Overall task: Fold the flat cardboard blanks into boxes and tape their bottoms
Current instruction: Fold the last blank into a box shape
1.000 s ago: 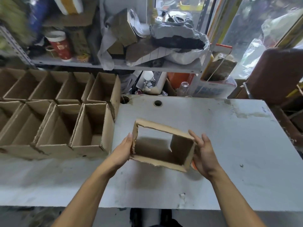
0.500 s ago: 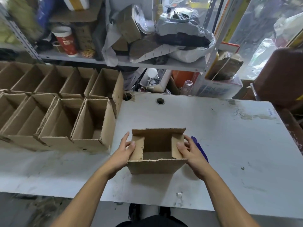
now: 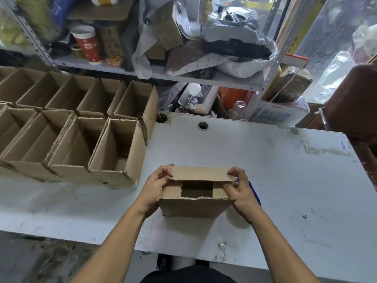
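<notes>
Head view, lower centre: box (image 3: 196,201) stands on table (image 3: 285,180), long axis left-right. Left hand (image 3: 155,190) and right hand (image 3: 240,193) pinch its far flap (image 3: 201,174), equally near, folding toward the viewer. Finished boxes (image 3: 77,135) upper left.

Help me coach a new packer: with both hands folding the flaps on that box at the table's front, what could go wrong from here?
1. The far flap is only pinched at its corners by the left hand and right hand; it may spring back up.
2. The two side flaps leave a gap, so the bottom could close crooked.
3. The box sits near the table front edge and might slide off.
</notes>
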